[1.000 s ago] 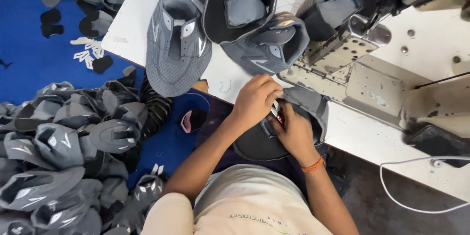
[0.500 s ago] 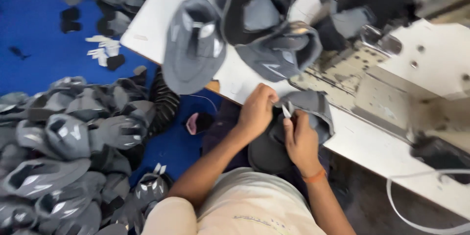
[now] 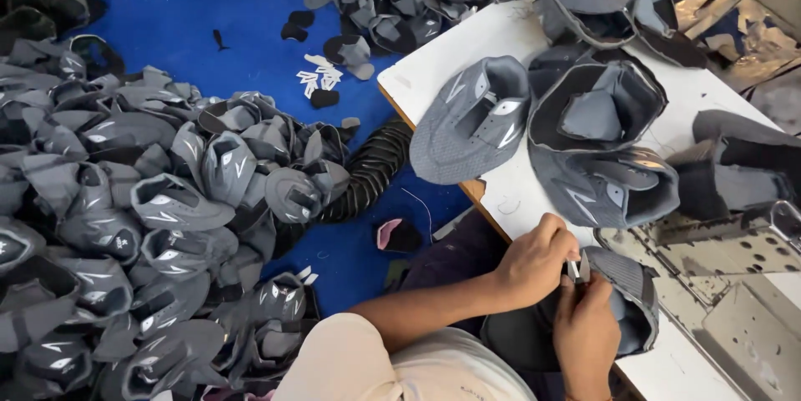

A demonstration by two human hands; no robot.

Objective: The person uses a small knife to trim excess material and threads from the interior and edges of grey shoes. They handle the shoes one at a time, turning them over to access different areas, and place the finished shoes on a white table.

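Pile (image 3: 150, 226): many grey shoe uppers lie heaped on the blue floor (image 3: 209, 25), far left of the table (image 3: 434, 75).
Hose (image 3: 367, 169): a black ribbed hose lies on the floor between the pile and the table's near edge.
Scraps (image 3: 319, 77): small white and black pieces lie on the floor, left of the table's corner.
Pink piece (image 3: 388, 234): a small pink and black piece lies on the floor, just below the table's edge.
Left hand (image 3: 536, 261): it is at the table's front edge, fingers closed tightly around small metal snips (image 3: 577, 269), the blades pointing to the upper.
Upper (image 3: 630, 297): the grey upper in work lies at the table's front edge, partly over the person's lap, touching both hands.
Right hand (image 3: 586, 336): it is just beside the left hand, below the snips, and pinches the upper's edge with a narrow grip.
Loose uppers (image 3: 476, 121): some finished grey uppers lie on the table, behind the hands.
Machine (image 3: 717, 276): a pale metal machine with holes stands on the table's right part, just beside the upper.
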